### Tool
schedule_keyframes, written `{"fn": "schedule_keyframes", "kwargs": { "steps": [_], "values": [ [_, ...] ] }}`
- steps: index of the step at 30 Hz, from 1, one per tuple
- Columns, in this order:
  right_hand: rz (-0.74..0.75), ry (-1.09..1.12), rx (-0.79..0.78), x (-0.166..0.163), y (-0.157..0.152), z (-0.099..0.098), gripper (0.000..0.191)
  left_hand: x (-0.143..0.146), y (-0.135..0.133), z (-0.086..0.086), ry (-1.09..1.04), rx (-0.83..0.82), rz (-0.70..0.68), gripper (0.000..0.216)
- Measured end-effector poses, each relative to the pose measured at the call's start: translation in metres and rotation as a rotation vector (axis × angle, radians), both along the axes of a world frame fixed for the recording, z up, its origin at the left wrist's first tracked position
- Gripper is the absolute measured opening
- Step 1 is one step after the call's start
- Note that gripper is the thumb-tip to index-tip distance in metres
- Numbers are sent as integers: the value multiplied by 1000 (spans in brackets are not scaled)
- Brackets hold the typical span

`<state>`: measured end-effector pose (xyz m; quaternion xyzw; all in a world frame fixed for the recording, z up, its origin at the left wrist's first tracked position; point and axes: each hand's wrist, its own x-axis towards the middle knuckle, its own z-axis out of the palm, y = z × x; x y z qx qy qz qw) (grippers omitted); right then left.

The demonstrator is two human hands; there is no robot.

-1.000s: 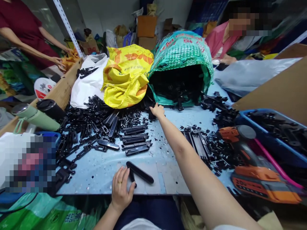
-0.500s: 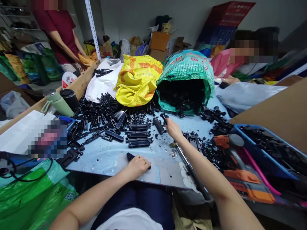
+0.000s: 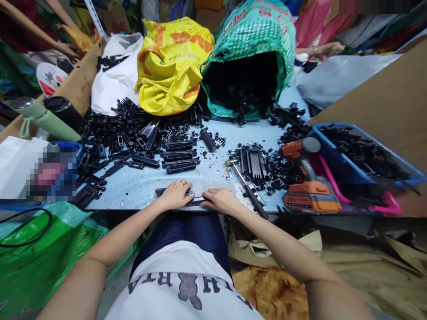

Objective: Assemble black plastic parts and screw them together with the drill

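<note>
Close to the table's front edge, my left hand (image 3: 175,194) is closed over a long black plastic part (image 3: 160,191), pressing it down on a pale plate. My right hand (image 3: 220,200) is beside it, fingers closed on a slim black piece (image 3: 199,201) that reaches toward the left hand. The fingers hide where the two pieces meet. Several assembled long black parts (image 3: 180,166) lie in a stack just beyond my left hand. A hammer (image 3: 247,189) with a dark handle rests to the right of my right hand.
An orange cordless drill (image 3: 312,195) stands right, near a blue bin (image 3: 347,162) of black parts. A green woven bag (image 3: 256,33) gapes open behind, beside a yellow bag (image 3: 173,66). Black parts and screws litter the blue table. Bottles (image 3: 46,118) stand left. Other people's arms show behind.
My right hand has drawn back from beyond the hammer, bringing a black piece to my left hand. My left hand still covers its part. The view has tilted down.
</note>
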<state>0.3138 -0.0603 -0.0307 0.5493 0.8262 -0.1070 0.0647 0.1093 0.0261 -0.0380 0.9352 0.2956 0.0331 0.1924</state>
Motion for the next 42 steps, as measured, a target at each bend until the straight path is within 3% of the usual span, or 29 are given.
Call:
{"fn": "schedule_keyframes", "kwargs": {
  "steps": [6, 13, 20, 26, 31, 36, 38, 40, 42],
  "values": [
    [-28, 10, 74, -11, 0, -1, 44, -7, -3, -4, -36, 62, 9, 71],
    [-14, -57, 214, -26, -5, 13, 39, -17, -6, -15, -139, 109, -25, 38],
    [80, -118, 225, -20, 4, 27, 34, -20, -5, -20, -291, 155, -19, 43],
    [76, -73, 102, -14, 6, 23, 38, -16, -4, -17, -194, 155, -83, 48],
    [-24, -81, 217, -24, 3, 27, 33, -18, 0, -17, -244, 127, 20, 46],
    [70, -48, 196, -11, 10, 20, 36, -18, -3, -14, -198, 80, -67, 54],
    [65, -7, 165, 2, 14, 9, 40, -12, 5, -5, -160, 109, -119, 61],
    [40, 45, 154, 14, 15, -3, 42, 0, 31, 7, -149, 199, -106, 57],
    [22, 95, 162, 23, 13, -14, 42, 16, 75, 17, -143, 303, 46, 36]
  ]
}}
